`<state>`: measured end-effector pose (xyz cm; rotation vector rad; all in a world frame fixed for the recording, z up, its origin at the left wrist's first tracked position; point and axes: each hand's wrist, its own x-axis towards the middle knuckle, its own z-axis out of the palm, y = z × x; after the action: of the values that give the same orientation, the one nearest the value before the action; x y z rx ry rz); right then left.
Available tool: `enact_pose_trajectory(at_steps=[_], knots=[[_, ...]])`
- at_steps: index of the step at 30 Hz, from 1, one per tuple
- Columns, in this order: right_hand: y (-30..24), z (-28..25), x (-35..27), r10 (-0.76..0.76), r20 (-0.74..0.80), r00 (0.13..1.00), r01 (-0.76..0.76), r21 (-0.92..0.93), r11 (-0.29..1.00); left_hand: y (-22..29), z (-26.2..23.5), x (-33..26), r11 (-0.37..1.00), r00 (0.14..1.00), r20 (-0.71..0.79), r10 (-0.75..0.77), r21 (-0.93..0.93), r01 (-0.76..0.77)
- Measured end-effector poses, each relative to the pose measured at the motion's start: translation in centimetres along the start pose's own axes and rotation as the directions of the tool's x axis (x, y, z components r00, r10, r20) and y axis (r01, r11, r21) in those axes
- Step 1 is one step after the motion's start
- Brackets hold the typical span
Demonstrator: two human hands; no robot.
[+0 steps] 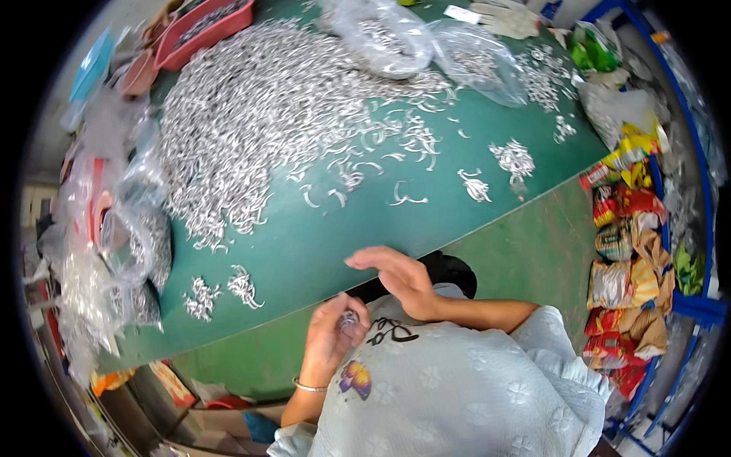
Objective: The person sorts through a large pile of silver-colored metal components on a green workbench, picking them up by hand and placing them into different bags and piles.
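My left hand point(326, 335), with a bangle at its wrist, is at the table's near edge, its fingers curled round a small bunch of silvery pieces point(349, 320). Just to its right, my right hand point(400, 278) is stretched out flat with nothing in it. A large heap of small curved silvery metal pieces point(251, 114) spreads over the green table point(365, 244). Two small piles lie at the near left, one a loose pile point(202, 298) and the other a bundle point(243, 286). Farther right are another pile point(514, 160) and a smaller cluster point(475, 186).
Clear plastic bags point(476, 65) holding more pieces lie at the far side, near a pale glove point(506, 19). A red bin point(204, 32) stands at the far left. Filled plastic bags point(145, 244) crowd the left edge. Colourful packets point(624, 282) hang by a blue rack point(697, 308) at right.
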<state>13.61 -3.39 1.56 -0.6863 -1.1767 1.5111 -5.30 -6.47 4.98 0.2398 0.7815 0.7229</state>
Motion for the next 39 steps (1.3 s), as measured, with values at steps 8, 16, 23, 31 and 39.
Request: enact_pose_trajectory(at_steps=[8, 16, 23, 31, 39], knots=[[-2.4, -0.2, 4.5, 0.388, -0.192, 0.901, -0.100, 0.780, 0.617, -0.5, 7.3, 10.3, 0.297, 0.539, 0.253, 0.804, 0.613, -0.732], [-5.6, -9.9, 4.2, 0.497, -0.368, 0.786, 0.081, 0.858, 0.507, 0.7, 9.9, 11.0, 0.007, 0.324, 0.581, 0.746, 0.480, -0.877], [-10.2, -23.1, 4.4, -0.509, -0.467, 0.723, -0.296, -0.875, 0.383, 4.1, 4.5, 11.2, -0.221, 0.583, 0.448, 0.678, 0.881, -0.419], [-9.9, -19.2, 4.8, -0.444, -0.126, 0.887, -0.162, -0.986, -0.043, 6.0, 3.5, 13.6, -0.558, 0.734, 0.425, 0.530, 0.827, -0.076], [-5.8, -9.6, 5.3, -0.044, 0.135, 0.990, 0.141, -0.970, 0.197, 7.6, 0.4, 13.9, -0.426, 0.572, 0.458, 0.680, 0.882, -0.200]])
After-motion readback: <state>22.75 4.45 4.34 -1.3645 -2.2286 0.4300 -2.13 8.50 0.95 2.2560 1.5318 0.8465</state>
